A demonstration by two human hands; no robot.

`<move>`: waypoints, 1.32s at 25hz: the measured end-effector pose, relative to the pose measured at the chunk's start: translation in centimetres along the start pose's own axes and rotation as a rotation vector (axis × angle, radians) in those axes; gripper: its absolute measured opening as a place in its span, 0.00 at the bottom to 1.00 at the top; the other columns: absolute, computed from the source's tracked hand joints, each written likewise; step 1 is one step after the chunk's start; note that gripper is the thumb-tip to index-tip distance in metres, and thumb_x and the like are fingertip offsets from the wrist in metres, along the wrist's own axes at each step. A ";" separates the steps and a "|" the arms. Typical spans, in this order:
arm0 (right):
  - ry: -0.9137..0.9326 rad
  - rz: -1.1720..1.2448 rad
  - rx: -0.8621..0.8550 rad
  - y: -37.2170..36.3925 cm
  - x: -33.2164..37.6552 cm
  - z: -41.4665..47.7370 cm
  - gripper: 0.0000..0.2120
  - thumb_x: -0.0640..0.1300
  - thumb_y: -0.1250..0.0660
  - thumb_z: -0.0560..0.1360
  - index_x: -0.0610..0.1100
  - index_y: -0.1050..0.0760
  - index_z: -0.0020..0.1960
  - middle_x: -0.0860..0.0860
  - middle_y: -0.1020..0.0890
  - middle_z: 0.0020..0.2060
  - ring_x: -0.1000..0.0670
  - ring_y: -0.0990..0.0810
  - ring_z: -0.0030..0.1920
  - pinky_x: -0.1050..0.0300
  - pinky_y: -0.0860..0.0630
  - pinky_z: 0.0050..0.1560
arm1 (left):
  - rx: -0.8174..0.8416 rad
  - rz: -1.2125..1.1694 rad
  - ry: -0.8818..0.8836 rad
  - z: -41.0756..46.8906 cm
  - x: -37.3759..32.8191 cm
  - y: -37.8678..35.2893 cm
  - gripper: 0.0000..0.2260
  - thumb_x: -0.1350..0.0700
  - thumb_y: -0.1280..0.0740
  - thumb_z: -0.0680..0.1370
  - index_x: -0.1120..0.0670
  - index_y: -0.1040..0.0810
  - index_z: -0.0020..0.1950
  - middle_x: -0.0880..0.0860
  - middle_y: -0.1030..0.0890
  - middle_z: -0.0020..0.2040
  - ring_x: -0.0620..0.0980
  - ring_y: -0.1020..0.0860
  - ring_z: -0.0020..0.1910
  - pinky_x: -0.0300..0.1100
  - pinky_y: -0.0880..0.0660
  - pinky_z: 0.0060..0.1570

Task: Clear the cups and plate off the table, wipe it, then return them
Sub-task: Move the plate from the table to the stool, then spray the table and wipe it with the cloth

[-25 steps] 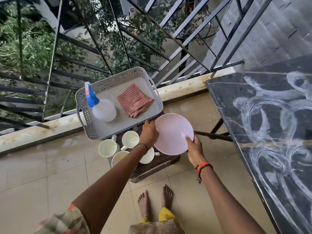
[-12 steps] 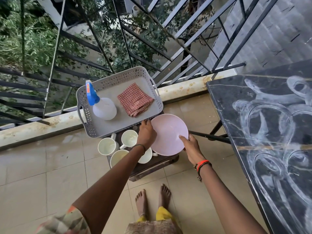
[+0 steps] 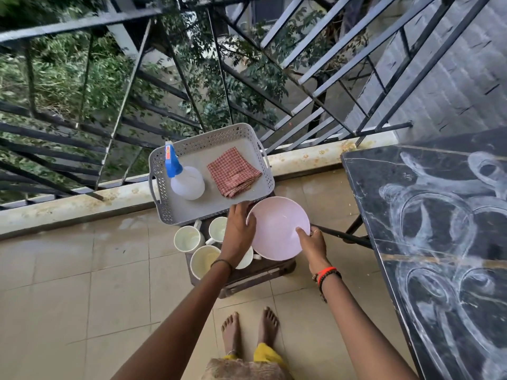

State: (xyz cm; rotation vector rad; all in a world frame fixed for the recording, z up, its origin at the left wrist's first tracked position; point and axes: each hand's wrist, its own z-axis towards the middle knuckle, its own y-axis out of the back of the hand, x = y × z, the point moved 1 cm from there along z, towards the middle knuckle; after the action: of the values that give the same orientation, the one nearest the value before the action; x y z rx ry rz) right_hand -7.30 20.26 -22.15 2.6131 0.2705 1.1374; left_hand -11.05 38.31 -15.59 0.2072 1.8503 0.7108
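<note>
A pale pink plate lies over a low dark stool. My left hand grips its left rim and my right hand grips its right rim, thumb on top. Several white cups sit on the stool left of the plate: one at the far left, one behind it, one nearest me; another is partly hidden under my left wrist. The black marble table at the right carries white smeared streaks.
A grey perforated basket behind the cups holds a spray bottle with a blue head and a folded red checked cloth. A black railing and a low ledge run behind. My bare feet stand on beige tiles.
The plate has moved slightly left and down over the stool with both hands on it. The view has shifted a little.
</note>
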 end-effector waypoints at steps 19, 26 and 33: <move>0.540 -0.320 -0.048 -8.2 15.4 0.8 0.08 0.38 0.36 0.76 0.35 0.27 0.54 0.39 0.21 0.52 0.39 0.23 0.54 0.53 0.29 0.52 | -0.415 -0.139 0.230 5.9 6.6 11.6 0.41 0.47 0.24 0.71 0.57 0.41 0.77 0.57 0.35 0.74 0.55 0.36 0.73 0.52 0.37 0.73; 0.443 -0.720 0.168 -15.2 16.1 5.5 0.26 0.48 0.33 0.77 0.33 0.33 0.66 0.34 0.26 0.63 0.38 0.28 0.64 0.49 0.32 0.63 | -0.372 -0.227 0.108 10.8 8.3 12.0 0.44 0.45 0.24 0.69 0.47 0.45 0.78 0.45 0.41 0.78 0.44 0.40 0.75 0.46 0.41 0.74; 0.397 -0.952 0.042 -19.0 14.9 8.2 0.33 0.58 0.30 0.71 0.36 0.33 0.66 0.36 0.32 0.65 0.37 0.35 0.67 0.45 0.35 0.65 | -0.328 -0.273 -0.030 13.4 8.8 12.6 0.30 0.52 0.29 0.76 0.31 0.42 0.67 0.29 0.36 0.66 0.30 0.35 0.66 0.29 0.39 0.65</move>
State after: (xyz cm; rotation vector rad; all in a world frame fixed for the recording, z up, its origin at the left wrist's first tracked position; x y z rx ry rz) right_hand 7.62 40.87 -23.40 1.8150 1.4250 1.2128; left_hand -4.91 57.50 -18.57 -0.2419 1.6635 0.7997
